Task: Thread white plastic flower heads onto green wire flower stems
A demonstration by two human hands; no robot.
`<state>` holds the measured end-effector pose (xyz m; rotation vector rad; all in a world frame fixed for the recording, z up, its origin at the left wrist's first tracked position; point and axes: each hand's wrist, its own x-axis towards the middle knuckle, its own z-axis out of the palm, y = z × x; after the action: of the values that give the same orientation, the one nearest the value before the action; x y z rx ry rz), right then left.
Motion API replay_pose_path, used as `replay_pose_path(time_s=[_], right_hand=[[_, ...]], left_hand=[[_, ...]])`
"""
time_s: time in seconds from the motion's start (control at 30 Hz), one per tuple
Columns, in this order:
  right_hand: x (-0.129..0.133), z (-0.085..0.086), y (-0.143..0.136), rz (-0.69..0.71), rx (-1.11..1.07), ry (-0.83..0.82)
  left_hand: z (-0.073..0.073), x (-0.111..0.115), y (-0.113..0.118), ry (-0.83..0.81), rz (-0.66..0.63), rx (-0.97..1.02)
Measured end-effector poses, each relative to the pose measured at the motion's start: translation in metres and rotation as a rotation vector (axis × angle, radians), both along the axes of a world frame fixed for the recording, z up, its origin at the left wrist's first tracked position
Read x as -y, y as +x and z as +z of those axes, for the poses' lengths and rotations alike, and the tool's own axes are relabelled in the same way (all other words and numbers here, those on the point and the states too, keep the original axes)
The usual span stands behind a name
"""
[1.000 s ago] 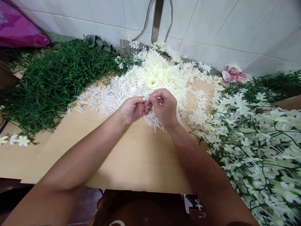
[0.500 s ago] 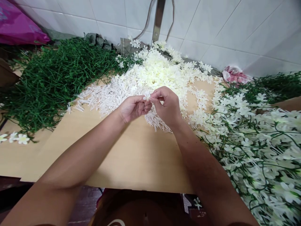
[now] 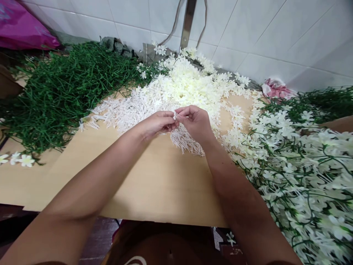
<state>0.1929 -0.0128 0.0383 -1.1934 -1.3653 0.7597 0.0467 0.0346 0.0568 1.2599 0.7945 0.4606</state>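
Observation:
Between the fingertips of both hands is a small white flower [image 3: 175, 115], mostly covered by the fingers. My left hand [image 3: 160, 123] pinches it from the left, fingers curled. From the right, my right hand [image 3: 194, 123] closes thumb and forefinger on the same flower. Under and behind the hands lie a heap of thin white stamen-like strands [image 3: 132, 110] and a pile of loose cream-white blossoms [image 3: 190, 81].
Green plastic stems [image 3: 68, 88] are heaped at the left, near a magenta bag [image 3: 24, 27]. Assembled white flowers on green stems [image 3: 298, 176] fill the right side. A pink and white cloth [image 3: 277, 89] lies by the tiled wall [image 3: 248, 33].
The fingers of both hands have closed further around the flower, so less of it shows. My left hand has turned, with its palm less visible.

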Motion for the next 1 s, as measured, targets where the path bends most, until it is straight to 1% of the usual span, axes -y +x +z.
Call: replay_pose_path(time_s=[0.1,0.17,0.23,0.3,0.47,0.57,0.67,0.77,0.83,0.9,0.93,1.0], right_hand=[[-0.004,-0.004,0.007,0.013,-0.069,0.009],[-0.006,-0.006,0.01,-0.013,-0.106,0.017],[-0.007,-0.008,0.012,-0.017,-0.159,0.005],[-0.008,-0.01,0.012,-0.013,-0.202,-0.002],[-0.007,-0.009,0.006,-0.033,-0.172,0.026],[-0.005,-0.006,0.001,-0.041,-0.185,0.015],[-0.004,-0.004,-0.003,-0.026,-0.253,-0.03],[-0.003,-0.002,-0.004,0.04,-0.315,-0.099],[-0.002,0.0,-0.004,0.079,-0.325,-0.117],[-0.001,0.002,-0.004,0.079,-0.315,-0.094],[-0.001,0.002,-0.004,0.068,-0.307,-0.079],[-0.001,0.001,-0.003,0.043,-0.29,-0.066]], left_hand=[[0.002,-0.005,-0.003,0.123,0.012,-0.082],[0.001,-0.008,-0.005,0.166,0.069,-0.079],[0.0,-0.01,-0.006,0.186,0.141,-0.041],[-0.001,-0.009,-0.005,0.201,0.176,0.009],[0.001,-0.003,0.0,0.249,0.183,0.067],[0.002,-0.001,0.002,0.219,0.194,0.082],[0.002,0.001,0.004,0.187,0.182,0.102],[0.003,0.004,0.004,0.199,0.148,0.128],[0.004,0.006,0.005,0.226,0.123,0.121],[0.006,0.006,0.003,0.292,0.097,0.079],[0.007,0.003,0.001,0.346,0.064,0.036],[0.01,-0.01,-0.007,0.5,-0.002,-0.12]])
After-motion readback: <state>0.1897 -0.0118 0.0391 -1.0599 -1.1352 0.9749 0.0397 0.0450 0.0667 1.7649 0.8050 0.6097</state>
